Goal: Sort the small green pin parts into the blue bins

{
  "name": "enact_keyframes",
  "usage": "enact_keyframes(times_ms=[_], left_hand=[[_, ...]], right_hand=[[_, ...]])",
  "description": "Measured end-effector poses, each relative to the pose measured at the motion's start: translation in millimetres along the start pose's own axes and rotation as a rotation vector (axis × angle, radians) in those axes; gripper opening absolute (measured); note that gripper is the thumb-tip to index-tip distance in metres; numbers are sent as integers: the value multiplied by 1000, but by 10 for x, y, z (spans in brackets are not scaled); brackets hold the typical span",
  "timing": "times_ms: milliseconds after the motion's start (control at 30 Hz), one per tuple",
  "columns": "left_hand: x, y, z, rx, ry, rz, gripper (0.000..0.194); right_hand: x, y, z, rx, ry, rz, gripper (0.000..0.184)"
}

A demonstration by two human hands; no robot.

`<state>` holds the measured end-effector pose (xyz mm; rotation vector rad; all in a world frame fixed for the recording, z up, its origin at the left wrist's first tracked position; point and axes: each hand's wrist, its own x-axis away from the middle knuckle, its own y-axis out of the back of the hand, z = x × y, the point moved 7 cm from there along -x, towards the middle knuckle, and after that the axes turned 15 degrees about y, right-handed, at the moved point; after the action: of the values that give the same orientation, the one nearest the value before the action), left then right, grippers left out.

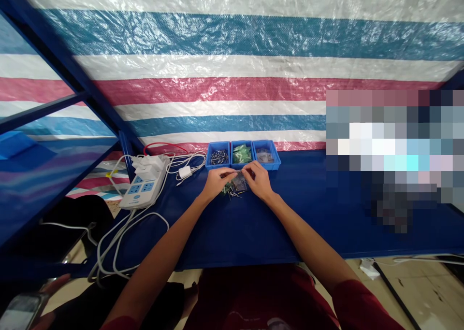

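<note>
My left hand (216,181) and my right hand (258,179) rest close together on the blue table (253,223), fingers curled over a small heap of green parts and thin dark pins (235,187). Both hands pinch at a small clear piece between them; what exactly each holds is too small to make out. Just beyond the hands stand three small blue bins: the left bin (218,156) with dark pins, the middle bin (242,154) with green parts, the right bin (267,154) with small clear pieces.
A white power strip (142,189) with plugs and white cables lies at the table's left end, cables hanging over the edge. A striped tarpaulin (232,78) forms the back wall. A blue frame post (72,69) slants on the left. Another person's hand (43,296) holds a phone at lower left.
</note>
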<state>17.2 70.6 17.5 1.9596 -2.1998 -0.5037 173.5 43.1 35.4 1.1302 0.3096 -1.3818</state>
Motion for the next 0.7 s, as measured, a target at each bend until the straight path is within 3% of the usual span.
enact_keyframes(times_ms=[300,533,700], left_hand=[[-40,-40,90,163,105,47,35],[19,27,-108,-54,-109,-65,25],[32,57,-135,-51,-158,-94,21]], right_hand=[[7,-10,-52,-5,9,-14,22],[32,-55,-80,47,64,16,20],[19,-38,-66,22,35,5,22]])
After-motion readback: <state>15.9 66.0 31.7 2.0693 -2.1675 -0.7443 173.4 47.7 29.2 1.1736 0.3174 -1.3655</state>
